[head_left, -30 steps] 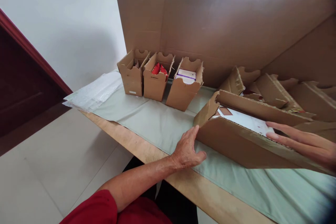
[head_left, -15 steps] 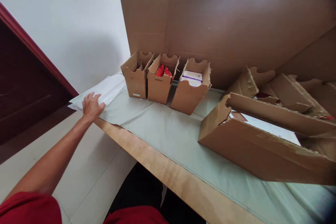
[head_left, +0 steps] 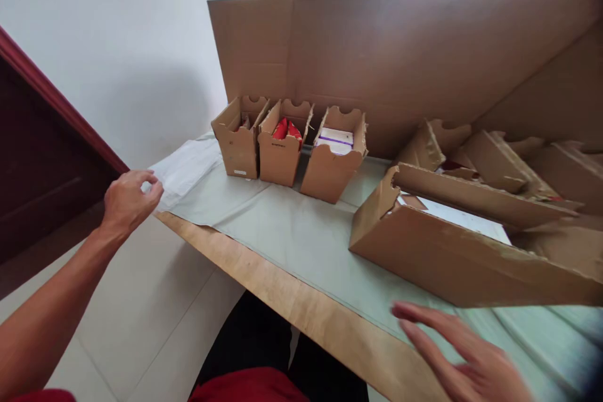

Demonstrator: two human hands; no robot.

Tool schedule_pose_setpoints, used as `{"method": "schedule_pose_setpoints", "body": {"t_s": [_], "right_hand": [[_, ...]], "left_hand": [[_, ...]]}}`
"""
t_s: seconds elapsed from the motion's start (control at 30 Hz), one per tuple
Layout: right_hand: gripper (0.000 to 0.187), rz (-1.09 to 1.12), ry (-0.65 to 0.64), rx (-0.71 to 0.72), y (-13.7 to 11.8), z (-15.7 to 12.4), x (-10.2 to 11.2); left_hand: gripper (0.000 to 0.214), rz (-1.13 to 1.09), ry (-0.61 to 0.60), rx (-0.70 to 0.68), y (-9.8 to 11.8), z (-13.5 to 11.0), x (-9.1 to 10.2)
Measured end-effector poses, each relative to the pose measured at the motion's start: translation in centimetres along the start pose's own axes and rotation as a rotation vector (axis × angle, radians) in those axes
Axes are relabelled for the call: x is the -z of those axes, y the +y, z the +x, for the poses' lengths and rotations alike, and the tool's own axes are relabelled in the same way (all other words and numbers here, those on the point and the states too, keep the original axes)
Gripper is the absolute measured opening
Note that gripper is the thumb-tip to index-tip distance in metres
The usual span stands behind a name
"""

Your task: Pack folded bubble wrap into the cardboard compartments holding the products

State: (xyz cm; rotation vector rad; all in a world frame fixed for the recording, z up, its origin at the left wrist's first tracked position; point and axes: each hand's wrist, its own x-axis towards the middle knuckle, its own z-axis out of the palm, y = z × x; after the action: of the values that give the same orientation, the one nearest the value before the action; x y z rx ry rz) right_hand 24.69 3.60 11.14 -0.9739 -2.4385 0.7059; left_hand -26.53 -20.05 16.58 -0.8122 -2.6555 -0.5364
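Sheets (head_left: 191, 166) at left grip (head_left: 128, 200), right grip (head_left: 475, 364) well apart

The long box (head_left: 438, 257) is matt cardboard, the sheets (head_left: 191, 166) translucent plastic, the table (head_left: 282, 289) wood.

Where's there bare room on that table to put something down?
The widest bare patch of cloth lies between the small boxes, the wooden edge and the long box. It's crowded on the right, where rear boxes bunch behind the long box; on the left, sheets lie by the left hand.
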Motion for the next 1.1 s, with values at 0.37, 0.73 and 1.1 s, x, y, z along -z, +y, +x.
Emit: {"method": "schedule_pose_setpoints", "body": {"t_s": [0.37,0.73,1.1], "right_hand": [[0.085,1.223,-0.508,-0.37,-8.0,5.3,-10.2],[0.02,0.409,-0.568,-0.247,4.2,2.7,1.8],[0.025,-0.349,0.084,0.077,1.8,-6.2,3.9]], "left_hand": [[0.017,-0.872,-0.424,-0.573,17.4,-21.7,-2.7],[0.021,-0.802,-0.442,-0.808,20.8,-20.7,-5.7],[0.03,-0.513,-0.406,-1.049,21.7,-17.9,-12.6]]}}
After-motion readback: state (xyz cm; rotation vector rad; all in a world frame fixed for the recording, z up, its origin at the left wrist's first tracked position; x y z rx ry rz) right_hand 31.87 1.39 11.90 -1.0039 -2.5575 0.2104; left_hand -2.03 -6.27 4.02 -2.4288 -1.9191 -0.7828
